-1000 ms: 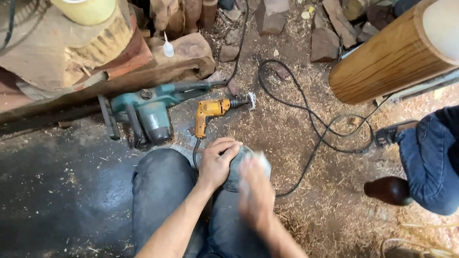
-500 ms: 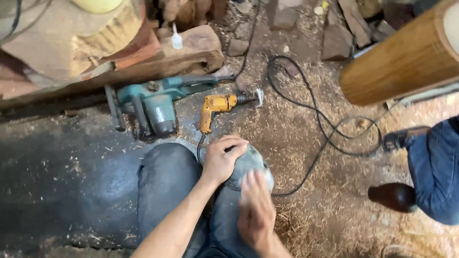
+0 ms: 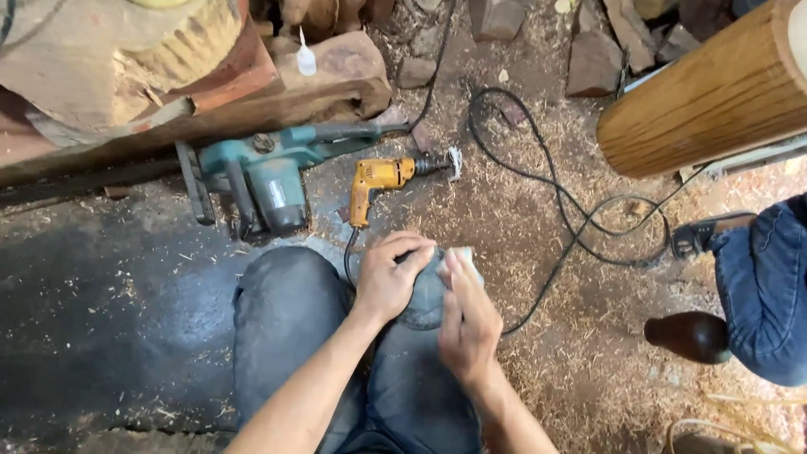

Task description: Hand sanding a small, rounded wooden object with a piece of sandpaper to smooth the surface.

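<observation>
I sit with my knees in dark jeans [image 3: 286, 319]. My left hand [image 3: 388, 282] grips a rounded dark grey object [image 3: 424, 303] that rests on my right knee. Flat against the right side of that object lies my right hand [image 3: 471, 324], its fingers pressing a small pale pad [image 3: 464, 253] onto the object's top edge. Most of the object is hidden by the two hands.
A yellow drill [image 3: 378, 181] and a teal power tool [image 3: 269, 176] lie on the floor ahead, with a black cable [image 3: 572, 210] looping over sawdust. A thick log [image 3: 706, 92] juts in top right. Another person's jeans leg [image 3: 765, 286] and dark shoe [image 3: 689, 336] are at right.
My right hand has moved up from lower on my knee and now lies against the object's side. The left hand keeps its grip.
</observation>
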